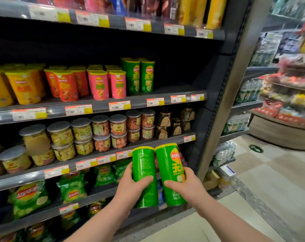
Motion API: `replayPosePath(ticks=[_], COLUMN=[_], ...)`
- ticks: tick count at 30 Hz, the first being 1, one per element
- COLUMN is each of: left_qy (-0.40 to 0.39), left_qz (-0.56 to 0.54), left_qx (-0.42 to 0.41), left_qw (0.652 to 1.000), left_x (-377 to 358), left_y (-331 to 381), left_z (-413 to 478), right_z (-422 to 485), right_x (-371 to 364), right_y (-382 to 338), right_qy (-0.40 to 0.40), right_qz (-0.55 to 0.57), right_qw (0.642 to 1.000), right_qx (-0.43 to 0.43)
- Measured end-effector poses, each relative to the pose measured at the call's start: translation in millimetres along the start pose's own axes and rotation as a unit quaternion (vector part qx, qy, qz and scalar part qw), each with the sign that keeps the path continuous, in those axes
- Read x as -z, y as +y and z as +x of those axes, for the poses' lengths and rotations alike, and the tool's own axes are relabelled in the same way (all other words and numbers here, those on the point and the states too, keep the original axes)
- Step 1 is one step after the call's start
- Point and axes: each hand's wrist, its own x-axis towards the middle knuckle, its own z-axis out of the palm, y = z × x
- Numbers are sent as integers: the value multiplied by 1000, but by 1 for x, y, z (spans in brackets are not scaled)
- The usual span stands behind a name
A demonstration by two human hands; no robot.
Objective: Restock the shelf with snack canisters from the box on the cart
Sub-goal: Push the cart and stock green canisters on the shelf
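1. The person holds 2 tall green cylindrical snack canisters with yellow rims upright and side by side, low in front of the shelving, their tops touching. Carrying 1 per hand probably saves trips to the box, which is out of view along with the cart.
2. The plain-backed green canister shows its printed back. The logo-faced green canister shows its red and yellow logo, so the first likely needs turning to face outward.
3. The left hand is wrapped firmly round the plain-backed green canister near mid-height, its digits curled onto the wall.
4. The right hand clasps the logo-faced green canister the same way, across its lower label.
5. 2 matching green shelf canisters stand on the dark grey metal shelf, with bare board just beside them, the likely destination.
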Motion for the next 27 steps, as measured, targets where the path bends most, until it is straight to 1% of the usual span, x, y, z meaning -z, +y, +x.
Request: replayPosePath(ticks=[5, 9, 11, 14, 17, 23, 27], left_qy=[-38, -38, -33, -17, 5, 22, 51], left_qz=[-44, -71, -73, -44, -51, -64, -66], left_qx=[-17, -30, -38, -64, -91, -78, -95], left_qw=[998, 996, 996, 997, 995, 995, 992], left_x=[-10, 1, 10, 29, 45, 68, 77], left_y=[31, 51, 61, 75, 81, 90, 100], left_z=[51, 92, 111, 136, 154, 175, 185], right_z=[52, 95, 115, 143, 169, 218, 257], right_x=[16, 8, 3, -5, -13, -12, -10], right_y=[-24, -45, -61, -87, -106, -150, -184], right_qy=[37, 39, 37, 28, 29, 48, 64], right_qz=[-6, -1, 12, 24, 45, 51, 59], right_qw=[999, 999, 999, 998, 996, 990, 983], right_qx=[16, 14, 21, 53, 78, 124, 162])
